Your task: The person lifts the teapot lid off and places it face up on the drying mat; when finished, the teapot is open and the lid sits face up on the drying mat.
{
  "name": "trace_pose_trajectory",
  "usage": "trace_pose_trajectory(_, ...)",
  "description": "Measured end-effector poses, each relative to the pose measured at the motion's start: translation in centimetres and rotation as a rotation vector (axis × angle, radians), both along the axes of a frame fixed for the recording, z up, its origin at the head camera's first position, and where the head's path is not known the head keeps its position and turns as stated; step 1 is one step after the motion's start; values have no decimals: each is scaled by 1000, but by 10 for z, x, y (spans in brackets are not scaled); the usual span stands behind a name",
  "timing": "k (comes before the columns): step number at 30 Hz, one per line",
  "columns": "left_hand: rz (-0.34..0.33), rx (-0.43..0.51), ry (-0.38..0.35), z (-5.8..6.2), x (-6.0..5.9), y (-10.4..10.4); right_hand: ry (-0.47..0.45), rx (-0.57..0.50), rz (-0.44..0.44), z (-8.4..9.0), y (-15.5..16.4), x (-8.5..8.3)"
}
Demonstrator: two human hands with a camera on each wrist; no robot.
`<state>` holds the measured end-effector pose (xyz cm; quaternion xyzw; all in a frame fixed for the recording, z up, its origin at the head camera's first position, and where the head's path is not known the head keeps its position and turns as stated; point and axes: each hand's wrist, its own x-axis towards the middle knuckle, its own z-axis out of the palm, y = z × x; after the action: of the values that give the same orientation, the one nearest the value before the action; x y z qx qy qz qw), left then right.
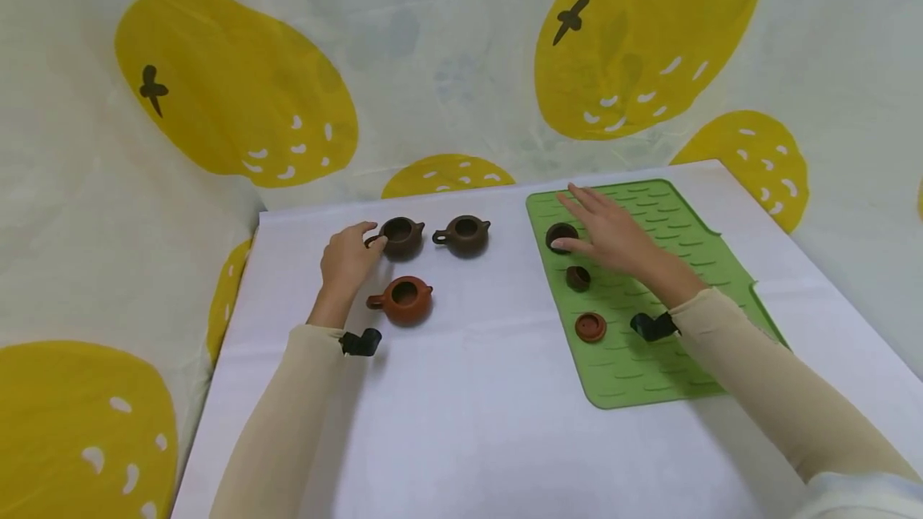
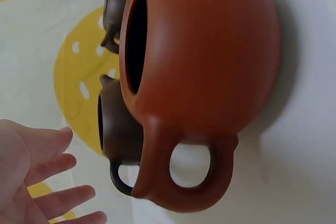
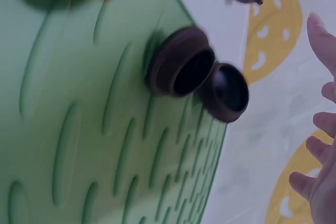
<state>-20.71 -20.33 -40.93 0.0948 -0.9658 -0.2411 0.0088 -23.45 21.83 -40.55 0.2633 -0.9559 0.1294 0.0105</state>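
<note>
My left hand [image 1: 344, 263] reaches over the table beside the back left dark brown teapot [image 1: 411, 247], fingertips close to its handle. Its fingers [image 2: 63, 198] look spread and relaxed in the left wrist view, with nothing in them. A reddish clay teapot [image 1: 408, 309] stands nearer to me, its handle pointing left. Another dark teapot [image 1: 466, 243] is to the right of the first; all three have uncovered mouths. Over the green mat my right hand [image 1: 613, 232] hovers with extended fingers, its thumb overlapping a dark round lid [image 1: 557, 232] in the head view.
On the green mat [image 1: 649, 351] lie a smaller dark lid [image 1: 578, 278], tilted on its side, and a reddish lid [image 1: 590, 327] closer to me. A white cloth [image 1: 461, 423] covers the table. Behind it hangs a patterned curtain [image 1: 447, 62].
</note>
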Motion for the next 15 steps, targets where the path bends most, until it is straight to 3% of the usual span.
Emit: trace_pose_trajectory(15, -130, -74, 119, 9, 29, 28, 110, 24, 115, 13, -29, 33)
